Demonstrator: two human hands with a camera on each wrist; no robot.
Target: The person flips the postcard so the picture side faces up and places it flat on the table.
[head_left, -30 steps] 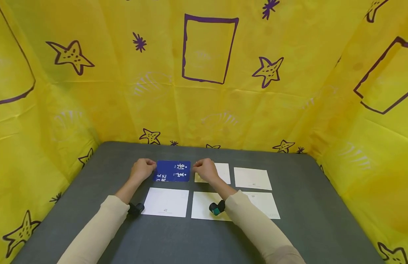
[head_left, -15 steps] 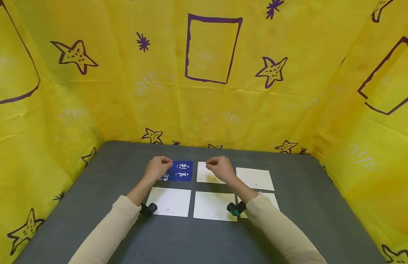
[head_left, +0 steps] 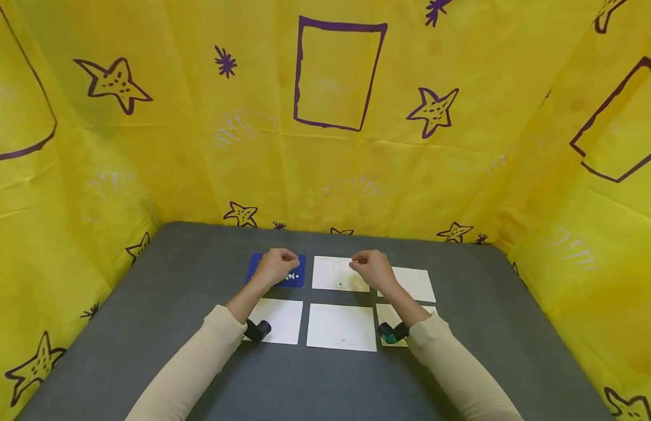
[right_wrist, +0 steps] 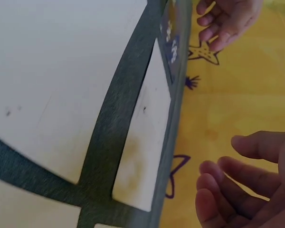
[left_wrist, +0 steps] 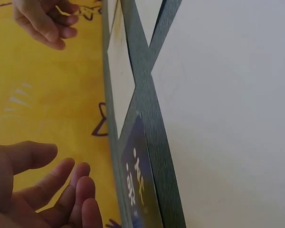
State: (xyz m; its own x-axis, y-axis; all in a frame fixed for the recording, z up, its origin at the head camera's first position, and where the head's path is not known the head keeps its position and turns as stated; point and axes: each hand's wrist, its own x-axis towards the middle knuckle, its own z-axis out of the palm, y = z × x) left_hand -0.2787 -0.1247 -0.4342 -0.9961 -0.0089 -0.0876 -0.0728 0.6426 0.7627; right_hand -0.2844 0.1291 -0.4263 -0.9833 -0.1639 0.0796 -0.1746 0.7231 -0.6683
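Yellow cloth (head_left: 193, 169) backs a grey table (head_left: 325, 386) where a blue card (head_left: 255, 263) lies flat, probably light, stiffish, best taken by opposite edges. Above it hovers the left hand (head_left: 275, 266); the right hand (head_left: 374, 270) hovers near a white card (head_left: 336, 273), both empty, fingers parted.

Yellow starfish-printed cloth (head_left: 199, 175) hangs behind and beside a grey table (head_left: 314, 386).

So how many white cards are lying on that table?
5: the far middle card, far right card, near left card, near middle card and near right card. Some are partly covered, and any stacked underneath would be hidden.
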